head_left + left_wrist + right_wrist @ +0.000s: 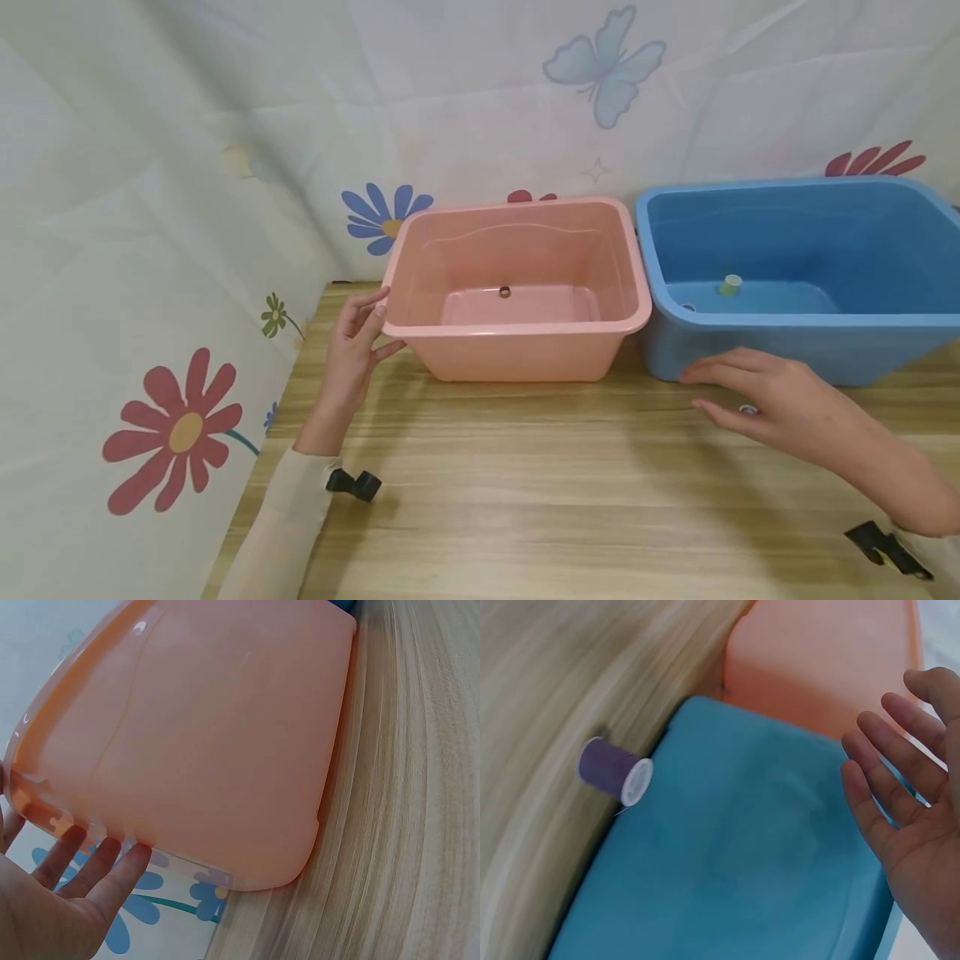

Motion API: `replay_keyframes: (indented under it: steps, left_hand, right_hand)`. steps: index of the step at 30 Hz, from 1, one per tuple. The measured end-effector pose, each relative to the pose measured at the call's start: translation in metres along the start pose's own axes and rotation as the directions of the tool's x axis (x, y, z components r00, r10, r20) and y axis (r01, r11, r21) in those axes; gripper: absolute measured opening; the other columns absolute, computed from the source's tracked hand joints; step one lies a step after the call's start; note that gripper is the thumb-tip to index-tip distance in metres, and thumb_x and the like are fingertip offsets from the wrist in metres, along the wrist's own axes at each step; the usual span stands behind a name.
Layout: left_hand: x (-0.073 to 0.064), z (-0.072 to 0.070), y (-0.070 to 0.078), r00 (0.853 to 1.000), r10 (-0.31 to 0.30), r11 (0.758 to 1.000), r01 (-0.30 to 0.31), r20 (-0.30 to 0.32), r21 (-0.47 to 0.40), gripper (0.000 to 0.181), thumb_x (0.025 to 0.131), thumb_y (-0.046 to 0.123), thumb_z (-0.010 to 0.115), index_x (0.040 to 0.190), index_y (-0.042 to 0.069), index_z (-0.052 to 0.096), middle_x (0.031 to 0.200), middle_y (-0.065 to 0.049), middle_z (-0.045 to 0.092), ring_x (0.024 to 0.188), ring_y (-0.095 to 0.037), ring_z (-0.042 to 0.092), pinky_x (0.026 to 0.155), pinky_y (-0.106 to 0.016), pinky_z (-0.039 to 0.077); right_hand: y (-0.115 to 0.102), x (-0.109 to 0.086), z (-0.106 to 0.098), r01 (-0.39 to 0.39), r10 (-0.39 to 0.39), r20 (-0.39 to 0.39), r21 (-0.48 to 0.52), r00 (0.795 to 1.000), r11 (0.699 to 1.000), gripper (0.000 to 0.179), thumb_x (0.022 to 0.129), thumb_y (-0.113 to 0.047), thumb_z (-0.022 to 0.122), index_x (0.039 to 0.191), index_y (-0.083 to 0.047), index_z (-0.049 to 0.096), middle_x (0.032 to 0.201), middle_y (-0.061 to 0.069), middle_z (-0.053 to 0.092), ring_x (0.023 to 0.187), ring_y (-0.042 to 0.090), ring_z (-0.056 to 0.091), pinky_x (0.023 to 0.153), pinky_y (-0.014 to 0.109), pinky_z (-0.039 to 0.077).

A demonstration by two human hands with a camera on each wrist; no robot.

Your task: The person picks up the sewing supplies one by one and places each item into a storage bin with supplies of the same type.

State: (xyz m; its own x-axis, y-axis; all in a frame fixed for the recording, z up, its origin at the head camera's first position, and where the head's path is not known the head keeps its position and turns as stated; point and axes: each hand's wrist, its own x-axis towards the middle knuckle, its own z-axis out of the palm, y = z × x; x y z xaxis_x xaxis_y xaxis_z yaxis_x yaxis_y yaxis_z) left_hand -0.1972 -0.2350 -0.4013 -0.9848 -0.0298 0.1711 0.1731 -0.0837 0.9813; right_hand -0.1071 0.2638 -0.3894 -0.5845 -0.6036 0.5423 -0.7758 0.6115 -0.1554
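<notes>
At the left end of the pink bin (517, 357), my left hand (352, 346) touches the rim and outer wall with its fingertips, the fingers (112, 881) extended along the side. A small brown ring-like thing (505, 292) lies inside this bin. My right hand (772, 400) holds nothing and hovers before the blue bin (787, 320), its fingers (900, 754) spread and slightly bent. Beside the blue bin's base, a spool of purple thread (613, 769) lies on the table; the right hand hides most of it in the head view.
Inside the blue bin are a pale green spool-like piece (731, 285) and a small white round piece (687, 307) partly behind the front rim. Both bins stand side by side on the wood-grain table (525, 500), against a flower-patterned cloth (480, 100).
</notes>
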Motion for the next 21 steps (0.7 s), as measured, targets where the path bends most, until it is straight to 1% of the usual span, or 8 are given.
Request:
replay_keyframes:
  steps: [3, 5, 8, 11, 12, 15, 19, 21]
  left_hand:
    - [0.000, 0.000, 0.000, 1.000, -0.002, 1.000, 0.002, -0.001, -0.001, 0.037, 0.104, 0.024, 0.060, 0.138, 0.010, 0.056, 0.130, -0.007, 0.056, 0.111, -0.022, 0.059, 0.080, -0.036, 0.063]
    - [0.000, 0.000, 0.001, 1.000, -0.003, 1.000, 0.003, 0.001, 0.000, 0.038, 0.104, 0.024, 0.060, 0.139, 0.010, 0.055, 0.131, -0.007, 0.056, 0.111, -0.022, 0.059, 0.080, -0.036, 0.063]
    - [0.000, 0.000, 0.001, 1.000, -0.005, 1.000, 0.005, 0.005, 0.005, 0.039, 0.104, 0.025, 0.060, 0.139, 0.010, 0.055, 0.132, -0.007, 0.056, 0.111, -0.022, 0.060, 0.081, -0.036, 0.063]
    - [0.000, 0.000, 0.002, 1.000, -0.005, 1.000, 0.005, 0.008, 0.006, 0.039, 0.104, 0.025, 0.060, 0.140, 0.010, 0.055, 0.132, -0.007, 0.056, 0.112, -0.022, 0.059, 0.081, -0.036, 0.063]
    - [0.000, 0.000, 0.002, 1.000, -0.005, 1.000, 0.005, 0.006, 0.006, 0.038, 0.104, 0.025, 0.060, 0.139, 0.010, 0.055, 0.132, -0.007, 0.056, 0.111, -0.022, 0.059, 0.081, -0.036, 0.063]
    - [0.000, 0.000, 0.002, 1.000, -0.005, 1.000, 0.005, 0.002, 0.003, 0.037, 0.104, 0.024, 0.060, 0.138, 0.011, 0.056, 0.131, -0.006, 0.056, 0.111, -0.022, 0.059, 0.081, -0.036, 0.063]
    - [-0.001, 0.000, 0.003, 1.000, -0.008, 1.000, 0.008, -0.001, 0.009, 0.036, 0.105, 0.024, 0.060, 0.138, 0.012, 0.057, 0.131, -0.006, 0.056, 0.111, -0.022, 0.059, 0.081, -0.036, 0.063]
    - [-0.001, 0.000, 0.003, 1.000, -0.010, 1.000, 0.010, -0.003, 0.015, 0.036, 0.105, 0.024, 0.060, 0.138, 0.013, 0.057, 0.131, -0.006, 0.056, 0.112, -0.022, 0.060, 0.081, -0.036, 0.063]
  right_hand:
    - [0.004, -0.004, 0.000, -0.001, 0.001, 0.016, 0.001, 1.000, 1.000, 0.032, 0.099, -0.050, 0.063, 0.115, -0.025, 0.075, 0.113, -0.013, 0.071, 0.099, 0.008, 0.067, 0.079, 0.015, 0.055]
    - [0.006, -0.007, 0.001, 0.008, -0.008, 0.018, 0.007, 1.000, 1.000, 0.031, 0.097, -0.048, 0.067, 0.116, -0.024, 0.075, 0.112, -0.011, 0.071, 0.097, 0.008, 0.067, 0.075, 0.016, 0.055]
    - [0.009, -0.011, 0.003, 0.023, -0.024, 0.025, 0.012, 0.999, 1.000, 0.033, 0.097, -0.050, 0.066, 0.116, -0.024, 0.074, 0.112, -0.010, 0.071, 0.095, 0.008, 0.066, 0.071, 0.017, 0.054]
    - [0.013, -0.016, 0.004, 0.024, -0.024, 0.040, 0.009, 0.999, 1.000, 0.032, 0.093, -0.047, 0.072, 0.116, -0.025, 0.074, 0.113, -0.011, 0.070, 0.094, 0.007, 0.065, 0.069, 0.016, 0.052]
    - [0.014, -0.017, 0.004, 0.022, -0.022, 0.048, 0.003, 0.999, 1.000, 0.033, 0.091, -0.046, 0.075, 0.117, -0.026, 0.073, 0.113, -0.012, 0.070, 0.094, 0.006, 0.065, 0.070, 0.017, 0.053]
    - [0.018, -0.021, 0.005, 0.011, -0.011, 0.055, -0.006, 0.998, 1.000, 0.036, 0.086, -0.045, 0.079, 0.117, -0.026, 0.073, 0.112, -0.011, 0.070, 0.093, 0.007, 0.065, 0.072, 0.017, 0.052]
    - [0.019, -0.027, 0.006, -0.011, 0.012, 0.066, -0.012, 0.998, 1.000, 0.039, 0.083, -0.044, 0.083, 0.115, -0.024, 0.074, 0.109, -0.008, 0.071, 0.091, 0.009, 0.065, 0.068, 0.016, 0.051]
    - [0.019, -0.030, 0.006, -0.029, 0.031, 0.083, -0.023, 0.996, 0.999, 0.042, 0.078, -0.039, 0.087, 0.115, -0.025, 0.074, 0.109, -0.009, 0.071, 0.090, 0.009, 0.065, 0.067, 0.016, 0.051]
